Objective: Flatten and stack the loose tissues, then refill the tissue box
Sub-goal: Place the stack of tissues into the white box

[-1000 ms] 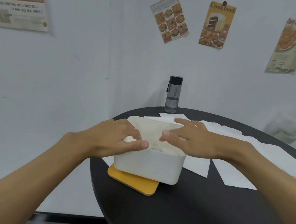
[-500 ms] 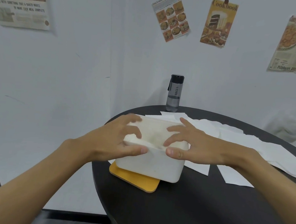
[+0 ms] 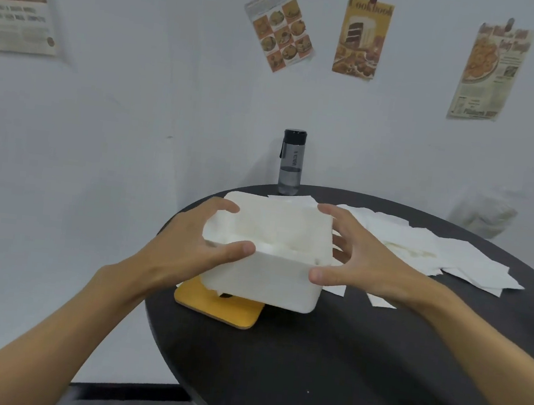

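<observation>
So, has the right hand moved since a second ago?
Yes. The right hand has slid rightward, from over the opening of the tissue box to its right end, now right of the bottle.

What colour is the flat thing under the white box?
Mustard yellow: the flat rounded-corner lid under the white plastic tissue box, seen in the head view.

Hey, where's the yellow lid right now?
In the head view, the yellow lid lies flat on the black table near its left edge, partly under the white tissue box, just below the left hand.
</observation>
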### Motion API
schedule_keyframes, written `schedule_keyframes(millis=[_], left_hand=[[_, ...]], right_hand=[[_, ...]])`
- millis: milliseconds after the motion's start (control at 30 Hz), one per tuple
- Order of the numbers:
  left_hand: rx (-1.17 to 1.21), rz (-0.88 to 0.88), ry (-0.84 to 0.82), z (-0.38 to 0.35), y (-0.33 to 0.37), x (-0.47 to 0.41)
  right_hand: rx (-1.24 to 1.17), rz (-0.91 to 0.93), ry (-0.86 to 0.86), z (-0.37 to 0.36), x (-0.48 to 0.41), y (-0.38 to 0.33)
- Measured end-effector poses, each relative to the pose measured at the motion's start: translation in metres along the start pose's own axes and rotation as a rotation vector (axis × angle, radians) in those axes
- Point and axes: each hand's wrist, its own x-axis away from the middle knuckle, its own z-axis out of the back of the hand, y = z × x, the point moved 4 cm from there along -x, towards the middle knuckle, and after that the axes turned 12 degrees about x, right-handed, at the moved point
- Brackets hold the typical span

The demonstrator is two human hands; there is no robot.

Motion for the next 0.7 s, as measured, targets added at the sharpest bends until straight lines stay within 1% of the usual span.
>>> schedule_keyframes(millis=[67,133,233,333,500,700], left_hand=[[0.014,-0.04,0.004,-0.009,0.017,-0.004],[0.035,-0.067,-0.026,-0.029,0.037,-0.012],[0.087,-0.082,-0.086,-0.071,0.061,-0.022],[0.098,-0.107,-0.15,-0.122,0.081,-0.031],[0.099,-0.115,-0.261,-0.198,0.106,-0.036],[0.105,-0.112,-0.328,-0.248,0.115,-0.03]], right_hand=[[-0.029,-0.004,0.039,0.017,0.011,0.001],[-0.06,-0.021,0.096,0.039,0.03,0.006],[-0.095,-0.067,0.193,0.073,0.064,0.022],[-0.084,-0.145,0.246,0.102,0.102,0.045],[-0.056,-0.243,0.267,0.136,0.159,0.081],[-0.051,-0.313,0.243,0.151,0.199,0.102]])
